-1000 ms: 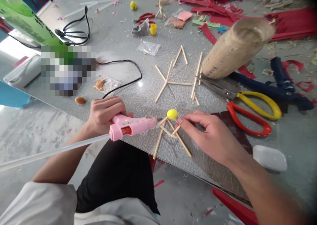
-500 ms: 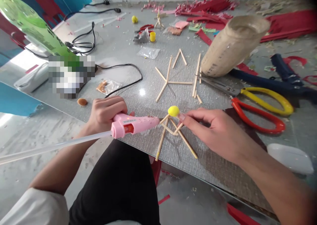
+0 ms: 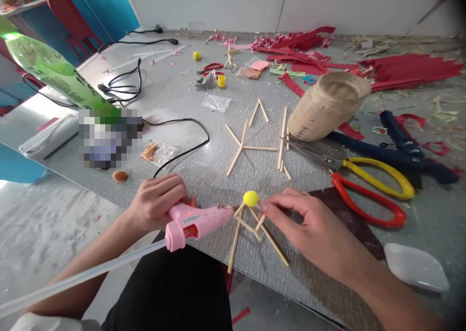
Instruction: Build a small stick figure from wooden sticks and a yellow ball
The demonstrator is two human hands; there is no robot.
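My left hand (image 3: 156,202) is closed around a pink hot glue gun (image 3: 200,222), with a long clear glue stick (image 3: 91,271) sticking out of its back end. The gun's nozzle is close to the upper left of a small stick figure (image 3: 248,228) made of thin wooden sticks and topped by a yellow ball (image 3: 251,198). Thumb and fingers of my right hand (image 3: 298,219) pinch the figure's right side, by a short stick arm just below the ball. Whether the nozzle touches the figure I cannot tell.
Loose sticks (image 3: 241,146), scissors (image 3: 337,171) and a beige jar (image 3: 324,110) lie beyond my hands. A green bottle (image 3: 54,69) leans at left near a black cable (image 3: 182,121). Red paper strips (image 3: 407,71) cover the back right; a white piece (image 3: 417,267) is near my right forearm.
The camera view has tilted up, so everything sits lower in the picture. The nozzle appears slightly closer to the yellow ball. Both hands keep their holds.
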